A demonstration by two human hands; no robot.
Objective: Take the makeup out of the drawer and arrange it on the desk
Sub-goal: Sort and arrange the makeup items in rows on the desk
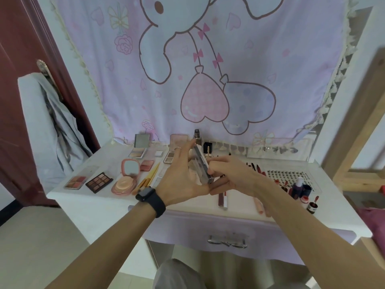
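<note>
Head view: nearest you is the lilac drawer (pixel 198 230) front with its clear handle (pixel 227 241). Above it, over the middle of the white table (pixel 98 161), you hold the case (pixel 201 163) up on edge between both hands. It is flat, rectangular, clear plastic with a silvery rim. Your left hand (pixel 183 174), with a black watch (pixel 151 198) on the wrist, lies flat with straight fingers against its left face. Your right hand (pixel 233 174) pinches its near end with curled fingers.

To the left on the table, a round pink compact (pixel 126 180) stands open, with peach powder below and the mirror up. Beside it lie a dark palette (pixel 99 182) of brown pans and wooden brushes (pixel 149 178). To the right, a clear tray (pixel 289 176) holds rows of dark lashes, with small bottles (pixel 300 187) just beside it. Behind hangs a soft lilac cloth (pixel 291 59) with tassel trim.
</note>
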